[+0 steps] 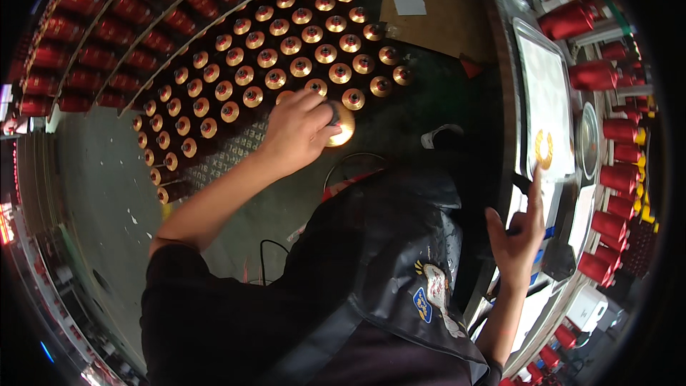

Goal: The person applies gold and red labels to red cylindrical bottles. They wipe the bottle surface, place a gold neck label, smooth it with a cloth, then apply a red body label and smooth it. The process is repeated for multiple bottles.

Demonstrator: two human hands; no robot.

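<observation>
My left hand [296,129] is closed around the dark neck of a round gold-topped canister [344,127], above a packed group of similar canisters. The canister's lower body is hidden. To the right, my right hand [517,239] reaches up with its index finger and thumb stretched out and the other fingers curled. The index fingertip is at the lower edge of a gold ring-shaped sticker [544,149]. Behind the sticker is a white sheet [544,93] in a shallow tray; I cannot tell whether the sticker lies on the sheet or clings to the fingertip.
Rows of gold-topped canisters [301,66] stand at the upper left, beside racked red cylinders [112,31]. A brown cardboard sheet [446,18] lies at the top. More red cylinders [593,75] line the right, near a round metal dish [588,141]. A black cable [263,254] curves below my left arm.
</observation>
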